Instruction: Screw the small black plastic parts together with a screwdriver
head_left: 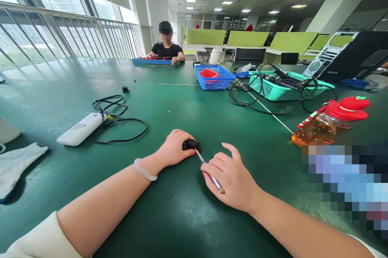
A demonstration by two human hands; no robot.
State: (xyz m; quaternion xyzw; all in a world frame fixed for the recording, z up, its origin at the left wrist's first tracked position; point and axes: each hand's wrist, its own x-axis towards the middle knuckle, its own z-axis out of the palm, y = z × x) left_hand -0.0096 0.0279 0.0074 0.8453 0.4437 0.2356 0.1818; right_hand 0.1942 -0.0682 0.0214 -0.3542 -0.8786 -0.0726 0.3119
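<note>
My left hand (174, 147) pinches a small black block (192, 144) against the green tabletop, its fingers wrapped over the left end. Little details on the block's upper face are too small to make out. Between the thumb and fingers of my right hand (228, 175) is a slim silver screwdriver-like tool (216, 183) with a brownish butt end. Its thin tip points up and left and meets the near side of the block, as far as I can see. The little finger of that hand is raised.
Left on the green table (169, 217) are a white power bank-like device (81, 129) with a black cord and a white cloth (22, 167). Blue basket (214, 78), teal basket (273, 95) with cables, and red-capped bottle (327, 126) stand right. Another person (166, 50) sits opposite.
</note>
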